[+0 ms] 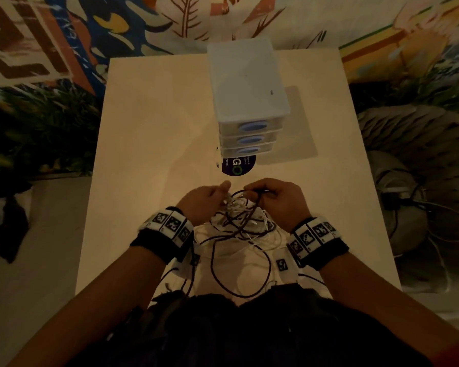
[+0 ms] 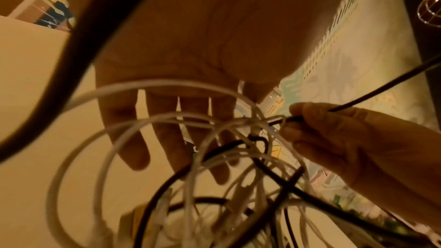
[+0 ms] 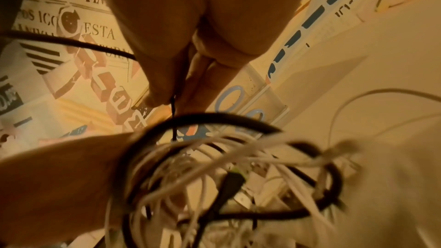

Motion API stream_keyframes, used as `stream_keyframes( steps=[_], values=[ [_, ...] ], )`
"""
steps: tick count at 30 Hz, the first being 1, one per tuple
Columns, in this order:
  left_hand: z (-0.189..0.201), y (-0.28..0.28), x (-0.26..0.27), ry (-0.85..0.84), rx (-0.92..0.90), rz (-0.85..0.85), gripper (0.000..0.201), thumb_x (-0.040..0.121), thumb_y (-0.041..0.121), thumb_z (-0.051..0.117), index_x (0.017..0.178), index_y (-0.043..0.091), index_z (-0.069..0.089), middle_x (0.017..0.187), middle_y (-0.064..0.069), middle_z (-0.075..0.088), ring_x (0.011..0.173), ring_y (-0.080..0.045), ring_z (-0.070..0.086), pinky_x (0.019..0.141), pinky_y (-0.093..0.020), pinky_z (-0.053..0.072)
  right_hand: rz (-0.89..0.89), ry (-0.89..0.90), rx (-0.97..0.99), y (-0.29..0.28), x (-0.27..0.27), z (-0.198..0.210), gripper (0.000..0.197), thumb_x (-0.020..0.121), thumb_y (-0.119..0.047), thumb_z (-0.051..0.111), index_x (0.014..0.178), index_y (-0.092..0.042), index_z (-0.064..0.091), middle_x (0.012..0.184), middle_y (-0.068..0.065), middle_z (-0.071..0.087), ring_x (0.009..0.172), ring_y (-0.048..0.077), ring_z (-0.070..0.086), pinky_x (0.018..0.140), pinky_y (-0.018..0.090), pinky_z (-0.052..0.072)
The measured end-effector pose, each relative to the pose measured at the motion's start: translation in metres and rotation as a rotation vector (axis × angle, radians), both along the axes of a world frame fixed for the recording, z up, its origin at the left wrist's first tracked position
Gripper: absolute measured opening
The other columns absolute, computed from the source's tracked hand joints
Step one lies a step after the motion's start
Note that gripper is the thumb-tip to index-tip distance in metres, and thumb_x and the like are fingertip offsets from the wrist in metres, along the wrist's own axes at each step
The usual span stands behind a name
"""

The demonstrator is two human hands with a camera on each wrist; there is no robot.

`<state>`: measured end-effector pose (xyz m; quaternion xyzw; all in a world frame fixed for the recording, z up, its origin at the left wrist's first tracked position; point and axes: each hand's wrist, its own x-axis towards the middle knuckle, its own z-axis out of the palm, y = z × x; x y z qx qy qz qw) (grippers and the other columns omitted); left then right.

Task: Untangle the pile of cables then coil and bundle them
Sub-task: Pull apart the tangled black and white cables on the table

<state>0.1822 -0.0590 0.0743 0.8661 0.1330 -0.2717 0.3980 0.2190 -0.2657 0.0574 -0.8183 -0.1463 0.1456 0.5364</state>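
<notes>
1. The pile of cables (image 1: 243,223) sits on the near part of the pale table (image 1: 149,144), right between my two wrists and just near of my fingers.
2. My right hand (image 1: 274,197) pinches a thin dark cable (image 2: 372,92). That cable runs off to the right, so its long way goes left to right.
3. My left hand (image 1: 204,201) is loose, with straight fingers (image 2: 133,139) behind the white loops. It holds nothing that I can see.
4. I think the dark cable should be pulled to the right, out of the knot. My right hand is nearer to it.
5. The cables are thin, round and bendy. Some are white and smooth, some are dark.
6. A white box of drawers (image 1: 249,102) stands at the far side.
</notes>
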Motion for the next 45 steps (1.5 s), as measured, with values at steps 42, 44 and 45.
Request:
stream_keyframes(
  steps=[42, 44, 45],
  values=[
    [-0.008, 0.015, -0.024, -0.353, -0.206, 0.222, 0.005, 0.101, 0.03, 0.058, 0.099, 0.034, 0.06, 0.093, 0.004, 0.068, 0.074, -0.021, 0.071, 0.079, -0.049, 0.06, 0.253, -0.07, -0.255, -0.025, -0.041, -0.017, 0.033, 0.089, -0.031, 0.067, 0.121, -0.024, 0.068, 0.122, -0.005, 0.067, 0.115, 0.011, 0.057, 0.101, 0.021, 0.04],
    [-0.009, 0.015, -0.024, -0.354, -0.191, 0.231, 0.003, 0.101, 0.03, 0.057, 0.1, 0.032, 0.059, 0.094, 0.006, 0.068, 0.072, -0.019, 0.072, 0.078, -0.047, 0.06, 0.237, -0.093, -0.167, -0.025, -0.042, -0.01, 0.039, 0.082, -0.034, 0.063, 0.119, -0.025, 0.069, 0.123, -0.005, 0.065, 0.118, 0.009, 0.054, 0.104, 0.019, 0.036],
    [-0.009, 0.015, -0.024, -0.353, -0.185, 0.231, 0.002, 0.101, 0.03, 0.058, 0.101, 0.031, 0.059, 0.094, 0.006, 0.068, 0.072, -0.018, 0.072, 0.077, -0.046, 0.06, 0.221, -0.074, -0.117, -0.025, -0.042, -0.007, 0.036, 0.082, -0.035, 0.064, 0.116, -0.028, 0.07, 0.121, -0.007, 0.065, 0.118, 0.009, 0.055, 0.105, 0.022, 0.038]
  ],
)
